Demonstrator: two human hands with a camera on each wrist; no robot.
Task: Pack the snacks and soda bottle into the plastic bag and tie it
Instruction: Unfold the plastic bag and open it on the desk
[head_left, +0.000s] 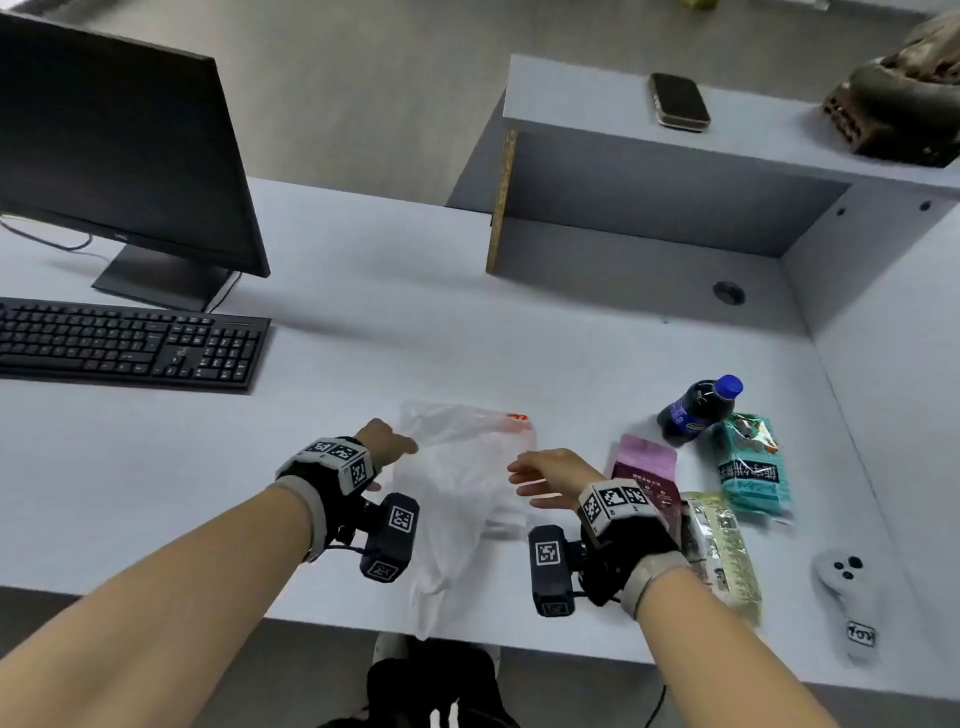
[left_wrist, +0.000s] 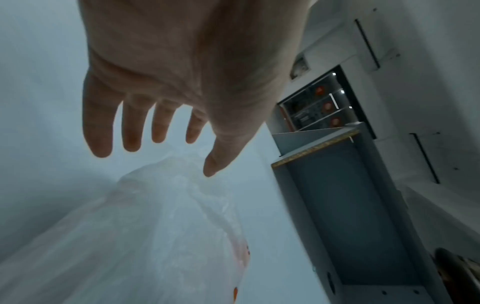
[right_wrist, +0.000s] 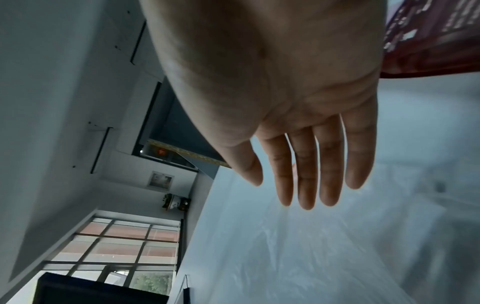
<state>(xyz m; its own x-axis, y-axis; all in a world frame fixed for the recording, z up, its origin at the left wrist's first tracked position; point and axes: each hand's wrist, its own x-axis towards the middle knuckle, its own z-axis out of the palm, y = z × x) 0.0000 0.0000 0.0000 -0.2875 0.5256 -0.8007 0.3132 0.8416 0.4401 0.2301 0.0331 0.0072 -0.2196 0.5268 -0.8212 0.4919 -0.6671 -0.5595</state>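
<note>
A thin translucent plastic bag (head_left: 457, 493) with a red print lies flat on the grey desk (head_left: 363, 322), its tail hanging over the front edge. My left hand (head_left: 392, 441) hovers at the bag's left edge, fingers straight and spread (left_wrist: 140, 133), holding nothing. My right hand (head_left: 540, 475) hovers at the bag's right edge, fingers straight (right_wrist: 306, 181), also empty. To the right stand a dark soda bottle (head_left: 693, 410) with a blue cap, a purple snack pack (head_left: 647, 470), a teal snack pack (head_left: 750, 465) and a pale green snack pack (head_left: 724, 556).
A monitor (head_left: 119, 150) and keyboard (head_left: 130, 343) occupy the desk's left. A raised shelf (head_left: 675, 171) at the back holds a phone (head_left: 678, 101). A grey controller (head_left: 849, 603) lies at the front right. Side panel walls the desk's right.
</note>
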